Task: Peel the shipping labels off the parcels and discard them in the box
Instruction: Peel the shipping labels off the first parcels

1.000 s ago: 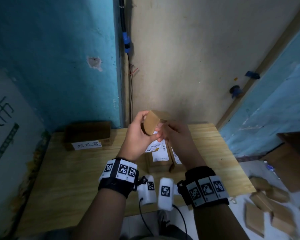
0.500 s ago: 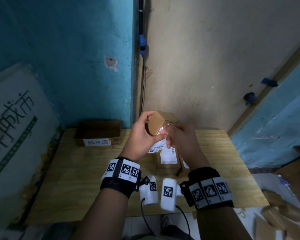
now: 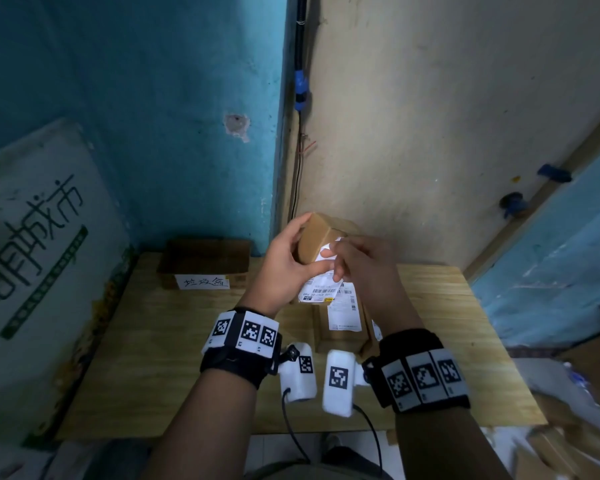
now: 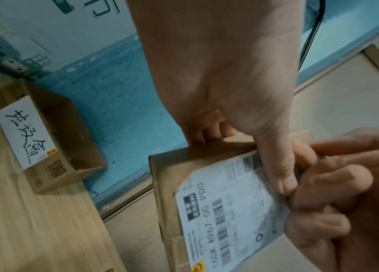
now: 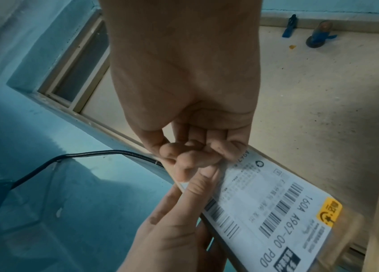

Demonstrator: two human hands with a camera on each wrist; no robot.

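Observation:
My left hand [image 3: 288, 265] grips a small brown cardboard parcel [image 3: 314, 242] raised above the wooden table [image 3: 146, 344]. A white shipping label [image 4: 228, 211] with barcodes covers the parcel's face toward me. My right hand [image 3: 354, 268] pinches the top corner of that label [image 5: 265, 208], which curls away from the cardboard [image 3: 326, 252]. The left thumb [image 4: 277, 165] presses on the label beside the right fingertips [image 5: 191, 158]. An open cardboard discard box [image 3: 205, 261] with a handwritten white tag stands at the table's back left.
More labelled parcels [image 3: 340, 317] lie on the table below my hands. A large white printed sack [image 3: 39, 258] leans at the left. Loose cardboard boxes [image 3: 565, 441] lie on the floor at the right. A black cable [image 3: 297, 161] runs down the wall corner.
My right fingers have lifted the label's corner off the parcel; a white flap now shows there. My head view has shifted right, bringing the sack into sight.

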